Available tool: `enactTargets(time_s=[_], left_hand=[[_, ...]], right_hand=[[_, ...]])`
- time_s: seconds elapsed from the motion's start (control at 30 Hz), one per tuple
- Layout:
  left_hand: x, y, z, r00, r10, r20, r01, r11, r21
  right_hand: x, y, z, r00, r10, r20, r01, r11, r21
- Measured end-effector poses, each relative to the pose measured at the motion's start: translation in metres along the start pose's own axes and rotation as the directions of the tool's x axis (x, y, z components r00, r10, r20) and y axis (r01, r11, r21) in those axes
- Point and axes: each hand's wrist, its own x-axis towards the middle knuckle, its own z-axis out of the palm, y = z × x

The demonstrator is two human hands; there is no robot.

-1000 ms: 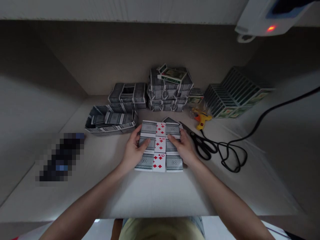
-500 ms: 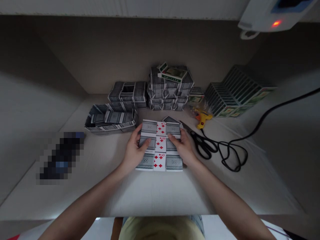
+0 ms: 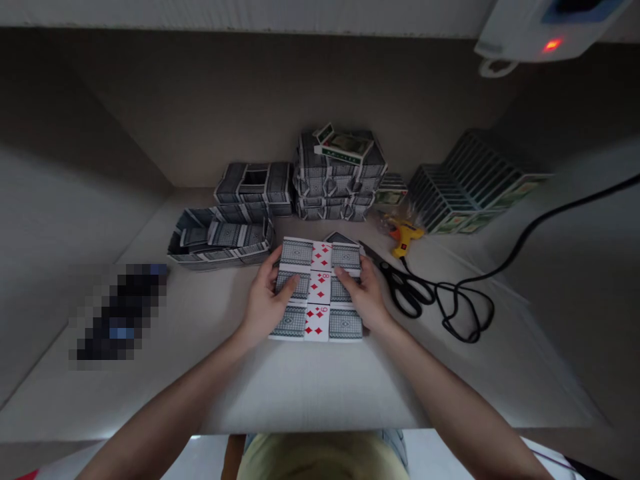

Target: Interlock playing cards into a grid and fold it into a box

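We note the left hand (image 3: 263, 303) at nine o'clock and right hand (image 3: 370, 297) at three, thumbs and fingers pinching the card panel (image 3: 320, 288), apparently to hold its rows together.

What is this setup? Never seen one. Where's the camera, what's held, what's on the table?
No machine here: these are a person's bare hands. Every picture comes from one camera worn on the head, looking forward and down.

The left hand and right hand grip opposite sides of a panel of playing cards, patterned backs flanking a middle column of red diamonds.

On the tabletop, black-handled scissors and a yellow glue gun lie near the right hand. Beyond the left hand sits an open card-patterned box; green card packs stand back right. The pixelated item can't be identified.
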Motion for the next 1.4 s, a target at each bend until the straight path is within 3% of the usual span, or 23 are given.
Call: enactTargets(time_s=[0.13, 0.43, 0.73, 1.0, 1.4], left_hand=[[0.0002, -0.002, -0.0007, 1.0, 0.01, -0.004, -0.01, 1.0, 0.009], [-0.0003, -0.0011, 0.0005, 1.0, -0.001, -0.009, 0.001, 1.0, -0.002], [0.0006, -0.0004, 0.0002, 1.0, 0.007, -0.012, -0.007, 1.0, 0.003], [0.0018, -0.0021, -0.0001, 0.999, 0.041, -0.028, -0.04, 0.999, 0.015], [0.0042, -0.0012, -0.0011, 0.999, -0.015, -0.029, 0.015, 1.0, -0.005]], right_hand=[[-0.0001, 0.0013, -0.0001, 0.999, 0.036, -0.012, -0.036, 0.999, 0.0], [-0.0009, 0.0056, 0.0015, 0.999, -0.013, -0.041, 0.014, 1.0, 0.016], [-0.0005, 0.0036, 0.0014, 0.997, 0.077, -0.013, -0.076, 0.995, 0.065], [-0.0002, 0.0032, 0.0033, 0.998, -0.008, -0.065, 0.011, 0.998, 0.054], [-0.0008, 0.0013, 0.003, 1.0, 0.006, -0.021, -0.005, 0.999, 0.043]])
